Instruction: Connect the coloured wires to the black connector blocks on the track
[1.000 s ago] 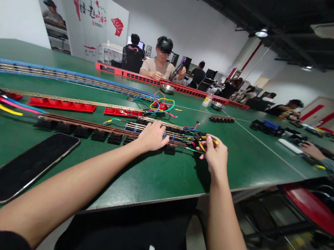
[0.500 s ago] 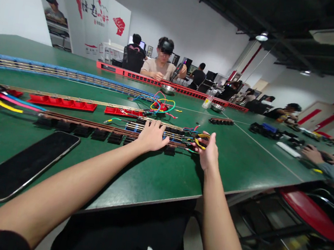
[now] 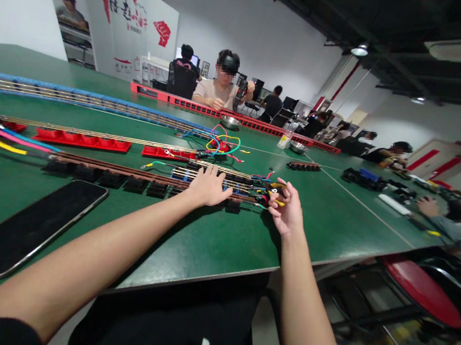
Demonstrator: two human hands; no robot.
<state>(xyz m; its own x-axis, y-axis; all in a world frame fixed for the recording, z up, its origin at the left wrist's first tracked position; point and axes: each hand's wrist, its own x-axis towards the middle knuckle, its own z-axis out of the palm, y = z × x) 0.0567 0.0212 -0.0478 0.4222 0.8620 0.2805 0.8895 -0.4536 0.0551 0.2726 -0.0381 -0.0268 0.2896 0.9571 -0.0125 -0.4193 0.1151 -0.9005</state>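
Observation:
My left hand [image 3: 209,187] lies palm down with its fingers spread, pressing on a strip of metal rails [image 3: 233,185] with a blue and black base. At the strip's right end my right hand [image 3: 289,211] holds yellow-and-black pliers [image 3: 281,188]. Their jaws point toward the wire ends and are hard to make out. Brown rails [image 3: 129,169] on black blocks run left from under my left hand. A green wire [image 3: 156,163] with a metal terminal sticks out beside the strip.
A phone [image 3: 32,225] lies at the left front. Behind are red supports [image 3: 82,140], coloured wires [image 3: 222,142] and a curved blue track [image 3: 95,102]. A short brown-railed piece [image 3: 303,167] and metal bowls [image 3: 230,121] stand farther back. Across the table a person [image 3: 220,89] works.
My right hand has tilted, and its lower fingers have loosened around the pliers. My left hand stays on the rails.

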